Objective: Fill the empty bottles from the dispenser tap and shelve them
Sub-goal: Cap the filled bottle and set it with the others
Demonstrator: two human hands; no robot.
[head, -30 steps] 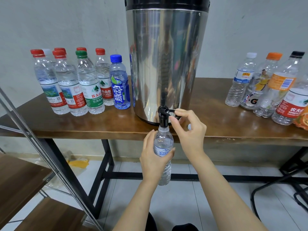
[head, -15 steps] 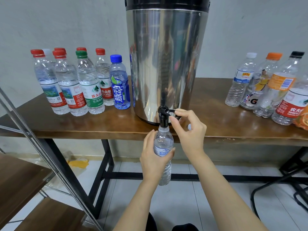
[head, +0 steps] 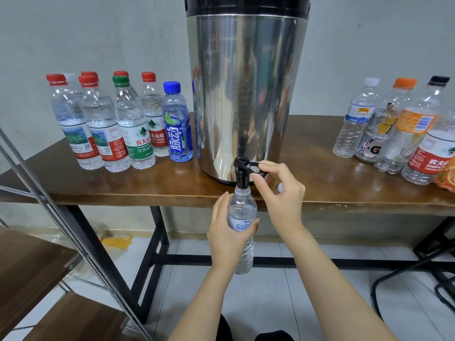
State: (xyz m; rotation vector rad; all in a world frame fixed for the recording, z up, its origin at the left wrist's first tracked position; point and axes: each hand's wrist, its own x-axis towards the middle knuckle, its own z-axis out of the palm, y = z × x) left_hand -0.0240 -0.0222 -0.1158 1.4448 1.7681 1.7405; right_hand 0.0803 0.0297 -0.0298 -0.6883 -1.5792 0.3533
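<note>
Left grip (head: 229, 232) held directly below tap (head: 242, 172), fingers and thumb wrapped round bottle (head: 242, 210), bottle held upright with mouth at tap spout. Left forearm bare, raised from lower frame edge, angled up toward tap. Right grip (head: 280, 195) placed just right of tap, thumb and forefinger pinched on tap lever (head: 254, 164), other fingers curled. Right forearm bare, extended from lower right, wrist below tap level.

A mirror-silver dispenser (head: 246, 94) with a black tap (head: 242, 172) stands on a brown wood-grain desk (head: 344, 188); red, green and blue caps to its left, white, orange and black to its right.
</note>
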